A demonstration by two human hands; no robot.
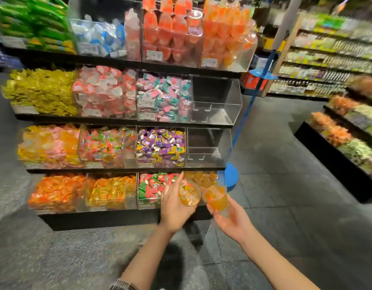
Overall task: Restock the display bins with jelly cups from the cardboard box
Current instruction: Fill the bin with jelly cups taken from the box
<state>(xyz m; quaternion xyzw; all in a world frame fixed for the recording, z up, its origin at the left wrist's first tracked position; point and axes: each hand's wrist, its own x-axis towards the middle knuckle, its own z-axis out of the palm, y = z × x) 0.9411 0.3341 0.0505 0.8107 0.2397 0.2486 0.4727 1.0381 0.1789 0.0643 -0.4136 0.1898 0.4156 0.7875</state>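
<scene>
The left hand (174,203) reaches toward the lowest tier of the display rack (126,120), its fingers curled round an orange jelly cup (189,195) whose printed lid faces the camera; the grip is closed on the cup from behind and the left. Just beside it, the right hand (231,220) holds a second jelly cup (216,198), palm turned up, fingers curled under and round the cup's base (this one is tilted, showing its clear side and orange filling). The two cups are nearly touching, though motion blur makes it hard to say whether they actually meet. Both hover in front of the bottom-right bin (201,180), which already holds similar orange cups. To the left on the same tier sit a bin of red and green sweets (151,188), a yellow-orange bin (109,192) and an orange bin (56,192). On the two tiers above, the rightmost clear bins (216,101) hold nothing visible, while those next to them are packed with purple, pink and teal wrapped sweets. A blue pole stand (231,174) leans beside the rack's right end on the grey floor (275,206).
</scene>
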